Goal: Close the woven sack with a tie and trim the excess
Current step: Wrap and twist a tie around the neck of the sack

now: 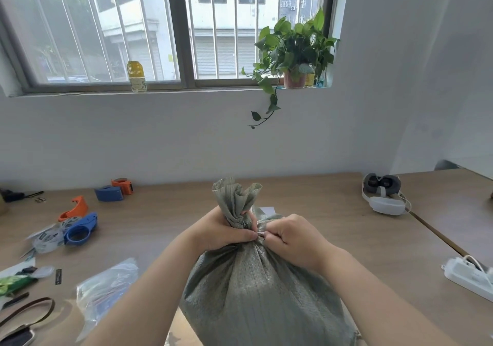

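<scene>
The sack (pixel 256 287) stands on the table (pixel 333 212) right in front of me, its neck bunched. My left hand (pixel 224 228) has its fingers curled tight round the neck, and my right hand (pixel 293 239) pinches the pale tie (pixel 261 233) at the gather. I judge this to be the cinching step: I should pull the tie straight out, snug under the left thumb, so the neck cannot slip.

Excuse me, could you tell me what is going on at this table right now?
A person is closing a grey-green woven sack that stands on the wooden table. The left hand grips the gathered neck, while the right hand pinches a thin pale tie at that neck. Whether the tie is fastened yet cannot be told, and neither hand holds a cutting tool.
</scene>
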`<action>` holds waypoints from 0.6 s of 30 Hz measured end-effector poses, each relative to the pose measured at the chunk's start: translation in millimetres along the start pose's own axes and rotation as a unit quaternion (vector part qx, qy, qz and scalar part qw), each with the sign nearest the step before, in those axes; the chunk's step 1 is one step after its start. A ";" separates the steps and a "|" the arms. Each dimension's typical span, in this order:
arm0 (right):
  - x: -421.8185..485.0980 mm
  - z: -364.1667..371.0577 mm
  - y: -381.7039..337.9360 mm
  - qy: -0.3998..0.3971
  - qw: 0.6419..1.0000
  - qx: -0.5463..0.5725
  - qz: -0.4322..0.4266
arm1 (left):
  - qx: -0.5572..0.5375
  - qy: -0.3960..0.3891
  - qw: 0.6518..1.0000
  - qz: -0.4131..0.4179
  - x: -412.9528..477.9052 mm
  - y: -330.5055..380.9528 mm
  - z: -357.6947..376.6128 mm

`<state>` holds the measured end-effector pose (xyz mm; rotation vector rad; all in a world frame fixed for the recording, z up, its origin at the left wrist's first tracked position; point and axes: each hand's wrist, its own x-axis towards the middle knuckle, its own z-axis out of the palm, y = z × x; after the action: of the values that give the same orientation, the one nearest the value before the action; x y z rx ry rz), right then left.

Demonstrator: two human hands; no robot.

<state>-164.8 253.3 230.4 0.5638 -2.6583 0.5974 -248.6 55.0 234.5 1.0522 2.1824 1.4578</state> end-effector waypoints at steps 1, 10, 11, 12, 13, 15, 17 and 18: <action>-0.1 0.5 1.4 0.001 1.000 0.001 0.002 | -0.001 0.010 1.000 -0.003 -0.1 -1.2 1.4; 1.1 -5.1 5.8 -0.008 0.998 -0.061 -0.021 | 0.017 0.040 0.999 0.006 3.9 10.1 12.5; 1.0 -5.7 6.9 -0.009 0.998 -0.059 -0.018 | 0.021 0.045 0.999 0.007 4.5 10.4 13.2; 0.6 -6.5 7.8 -0.012 0.998 -0.056 -0.016 | 0.024 0.047 0.999 0.006 4.8 10.7 13.3; 0.1 -7.0 8.9 -0.014 0.998 -0.051 -0.015 | 0.025 0.048 0.999 0.003 5.2 10.9 13.3; -1.1 -8.8 9.9 -0.018 0.999 -0.040 -0.012 | 0.026 0.049 0.998 -0.001 5.2 11.5 13.1; -1.3 -11.5 10.5 -0.019 0.999 -0.025 -0.011 | 0.025 0.052 0.998 -0.005 4.3 12.2 12.1; -1.3 -12.9 11.5 -0.021 1.000 -0.019 -0.010 | 0.025 0.051 0.998 -0.006 3.9 12.4 11.3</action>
<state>-165.5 269.3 237.1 0.5974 -2.6939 0.5329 -239.3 67.9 241.3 0.9991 2.3026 1.4880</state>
